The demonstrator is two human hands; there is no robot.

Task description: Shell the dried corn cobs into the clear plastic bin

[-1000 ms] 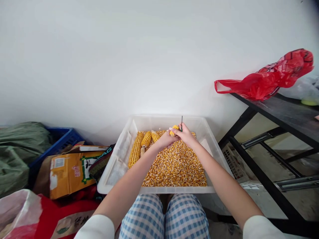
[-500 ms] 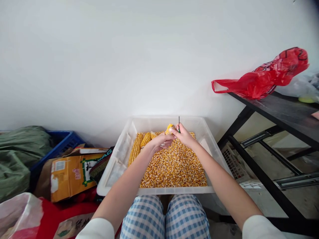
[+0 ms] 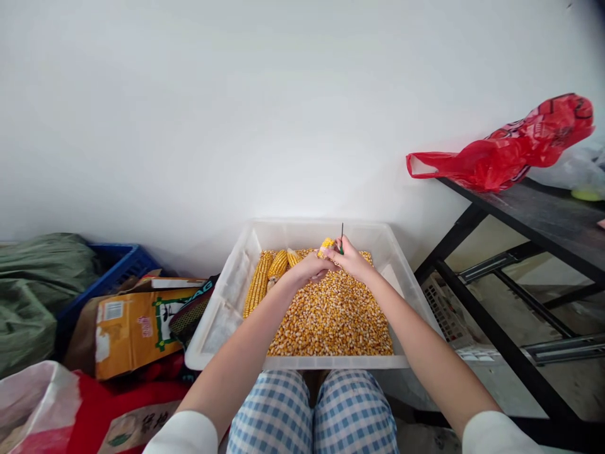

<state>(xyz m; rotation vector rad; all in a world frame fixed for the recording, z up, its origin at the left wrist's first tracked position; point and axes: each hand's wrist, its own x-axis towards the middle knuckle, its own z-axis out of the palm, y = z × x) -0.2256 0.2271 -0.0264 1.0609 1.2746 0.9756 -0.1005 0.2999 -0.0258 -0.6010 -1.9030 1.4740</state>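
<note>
Over the far middle of a white plastic tub (image 3: 222,328), my left hand (image 3: 312,267) is closed round a corn cob (image 3: 327,244), whose yellow end pokes up between my hands. My right hand (image 3: 350,258) touches the same cob with its thumb and fingers. It also grips a thin tool (image 3: 342,234) with a dark shaft pointing up and a green part at the fingers; the tool's kind is unclear. Loose corn kernels (image 3: 335,321) fill much of the tub. Several whole ears of corn (image 3: 258,285) lie along its left side.
At right stands a black metal-framed table (image 3: 529,214) with a red plastic bag (image 3: 515,151) on top. A plastic basket (image 3: 444,309) sits beneath it. To the left are an orange cardboard box (image 3: 127,331), a blue crate (image 3: 127,261) and a red-and-white sack (image 3: 89,410).
My left hand has turned over, its back now facing up, and the cob has turned between my hands. My right hand keeps the thin tool. The view has shifted slightly.
</note>
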